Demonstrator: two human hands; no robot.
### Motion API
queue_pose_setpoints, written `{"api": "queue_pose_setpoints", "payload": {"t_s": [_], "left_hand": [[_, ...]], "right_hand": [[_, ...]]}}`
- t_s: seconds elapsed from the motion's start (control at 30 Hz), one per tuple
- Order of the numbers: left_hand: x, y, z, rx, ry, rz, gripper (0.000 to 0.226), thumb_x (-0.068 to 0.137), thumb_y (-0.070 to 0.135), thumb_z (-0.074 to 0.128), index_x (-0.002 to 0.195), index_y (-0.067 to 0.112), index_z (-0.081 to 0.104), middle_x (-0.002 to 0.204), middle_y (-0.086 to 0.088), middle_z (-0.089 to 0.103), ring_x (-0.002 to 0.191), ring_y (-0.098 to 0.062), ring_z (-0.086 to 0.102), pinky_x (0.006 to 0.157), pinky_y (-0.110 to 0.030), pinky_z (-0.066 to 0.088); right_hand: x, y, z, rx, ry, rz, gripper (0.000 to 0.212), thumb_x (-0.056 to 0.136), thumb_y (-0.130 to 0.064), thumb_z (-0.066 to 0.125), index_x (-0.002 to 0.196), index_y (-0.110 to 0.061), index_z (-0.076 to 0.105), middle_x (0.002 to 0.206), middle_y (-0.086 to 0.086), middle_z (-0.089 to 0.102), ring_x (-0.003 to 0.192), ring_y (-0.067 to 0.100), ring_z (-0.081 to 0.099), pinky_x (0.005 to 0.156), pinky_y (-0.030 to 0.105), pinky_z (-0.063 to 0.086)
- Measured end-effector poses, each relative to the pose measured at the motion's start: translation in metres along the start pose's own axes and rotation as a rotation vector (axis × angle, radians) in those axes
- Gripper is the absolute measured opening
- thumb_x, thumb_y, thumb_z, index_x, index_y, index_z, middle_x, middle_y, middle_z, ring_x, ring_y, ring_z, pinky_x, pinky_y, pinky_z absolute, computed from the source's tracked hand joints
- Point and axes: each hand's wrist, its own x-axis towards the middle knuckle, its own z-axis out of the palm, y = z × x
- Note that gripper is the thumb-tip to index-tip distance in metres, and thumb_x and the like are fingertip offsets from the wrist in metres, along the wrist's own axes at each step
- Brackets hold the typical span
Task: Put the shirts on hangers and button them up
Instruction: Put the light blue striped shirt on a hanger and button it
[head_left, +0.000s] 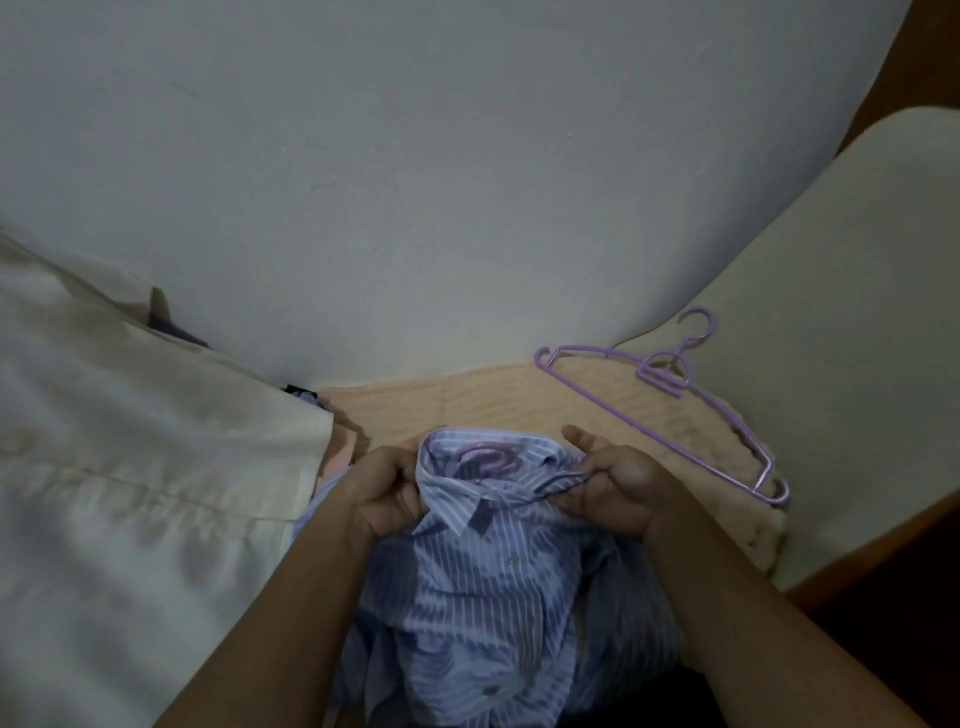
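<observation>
Two hands are on one blue striped shirt (483, 587), which hangs bunched in front of us over the edge of the tan quilted surface (493, 400). The left hand (387, 496) has its fingers curled round the collar fabric on its side; the right hand (618, 483) pinches the opposite collar edge, with one finger held out straight above the pinch.

Progress, as we judge it: a purple hanger (485, 457) sits inside the neck opening — only its hook and neck show, so we cannot tell whether the shoulders are seated on it. The collar gapes open and the front looks loose; we see no fastened button. We read this as late hanging, with buttoning not yet begun.

Counts:
- striped shirts in hand: 1
- hangers: 2 — one in the shirt, one spare purple hanger (670, 389) lying flat on the quilted surface to the right, apart from the hands
- cream cloth (130, 441) at left: 1 large piece; whether it is a shirt we cannot tell
- darker and pink scraps of fabric peek out under its edge, number unclear

Remaining work: seat the shirt, button it, then dress any others.
</observation>
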Motion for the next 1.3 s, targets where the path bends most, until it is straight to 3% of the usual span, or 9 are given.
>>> {"api": "queue_pose_setpoints", "payload": {"t_s": [0.1, 0.23, 0.43, 0.57, 0.8, 0.97, 1.07, 1.17, 1.3], "left_hand": [[0.006, -0.002, 0.006, -0.116, -0.056, 0.094, 0.050, 0.054, -0.015, 0.043, 0.095, -0.005, 0.071, 0.089, -0.019, 0.071, 0.072, -0.029, 0.071, 0.057, -0.035, 0.059], [0.024, 0.001, 0.001, -0.165, -0.012, 0.155, 0.055, 0.084, -0.011, 0.025, 0.129, 0.005, 0.052, 0.102, -0.014, 0.070, 0.081, -0.024, 0.071, 0.075, -0.035, 0.058], [0.034, 0.016, 0.014, 0.054, 0.042, 0.268, 0.055, 0.089, -0.008, 0.027, 0.133, 0.017, 0.049, 0.111, -0.010, 0.063, 0.090, -0.024, 0.061, 0.075, -0.033, 0.056], [0.032, 0.009, 0.022, 0.118, 0.053, 0.297, 0.056, 0.090, -0.014, 0.029, 0.135, 0.015, 0.047, 0.107, -0.009, 0.063, 0.088, -0.023, 0.061, 0.074, -0.030, 0.056], [0.041, -0.007, -0.004, -0.359, 0.029, 0.261, 0.055, 0.096, -0.006, 0.032, 0.147, 0.014, 0.034, 0.112, -0.015, 0.065, 0.080, -0.026, 0.072, 0.074, -0.043, 0.057], [0.040, -0.008, 0.004, -0.253, 0.123, 0.255, 0.041, 0.099, 0.011, 0.047, 0.139, 0.017, 0.045, 0.104, -0.008, 0.067, 0.086, -0.022, 0.067, 0.066, -0.037, 0.060], [0.039, -0.010, 0.009, -0.157, 0.132, 0.273, 0.041, 0.099, 0.009, 0.045, 0.139, 0.018, 0.044, 0.118, -0.010, 0.061, 0.089, -0.020, 0.064, 0.073, -0.038, 0.053], [0.039, -0.008, 0.010, -0.151, 0.124, 0.273, 0.040, 0.097, 0.009, 0.048, 0.136, 0.019, 0.046, 0.121, -0.011, 0.059, 0.093, -0.022, 0.063, 0.077, -0.039, 0.052], [0.036, -0.006, 0.013, -0.041, 0.124, 0.291, 0.039, 0.091, 0.008, 0.058, 0.128, 0.018, 0.049, 0.105, -0.007, 0.066, 0.097, -0.025, 0.064, 0.093, -0.046, 0.050]], "right_hand": [[0.011, 0.012, -0.002, 0.069, 0.010, -0.095, 0.032, 0.095, 0.011, 0.032, 0.105, -0.014, 0.050, 0.099, 0.020, 0.061, 0.071, 0.033, 0.069, 0.051, 0.041, 0.058], [0.023, 0.018, -0.002, 0.182, 0.047, -0.140, 0.022, 0.095, 0.007, 0.040, 0.093, -0.013, 0.050, 0.081, 0.014, 0.068, 0.062, 0.024, 0.069, 0.052, 0.036, 0.058], [0.030, 0.013, 0.014, -0.028, 0.148, -0.172, 0.018, 0.095, 0.003, 0.044, 0.084, -0.006, 0.055, 0.063, 0.006, 0.066, 0.057, 0.017, 0.062, 0.050, 0.024, 0.055], [0.045, 0.013, 0.021, 0.098, 0.140, -0.172, 0.022, 0.098, 0.002, 0.037, 0.088, -0.002, 0.056, 0.068, 0.011, 0.070, 0.063, 0.022, 0.067, 0.066, 0.034, 0.058], [0.062, 0.025, 0.013, 0.355, 0.160, -0.198, 0.020, 0.093, -0.012, 0.048, 0.082, -0.005, 0.063, 0.067, 0.008, 0.071, 0.074, 0.024, 0.065, 0.085, 0.046, 0.047], [0.062, 0.025, 0.013, -0.227, 0.384, -0.351, 0.019, 0.093, -0.021, 0.053, 0.078, -0.013, 0.062, 0.071, 0.007, 0.067, 0.069, 0.024, 0.060, 0.067, 0.036, 0.047], [0.070, 0.014, 0.018, -0.793, 0.592, -0.646, 0.007, 0.087, -0.022, 0.062, 0.088, -0.015, 0.061, 0.094, 0.005, 0.064, 0.090, 0.024, 0.059, 0.079, 0.035, 0.047], [0.079, -0.004, 0.031, -1.054, 0.440, -0.895, 0.033, 0.079, -0.020, 0.074, 0.108, -0.014, 0.062, 0.104, -0.003, 0.060, 0.106, 0.021, 0.056, 0.094, 0.039, 0.045], [0.085, -0.021, 0.059, -1.600, 0.134, -0.620, 0.095, 0.065, -0.030, 0.082, 0.143, -0.031, 0.027, 0.130, -0.004, 0.054, 0.123, 0.019, 0.046, 0.106, 0.039, 0.028]]}}
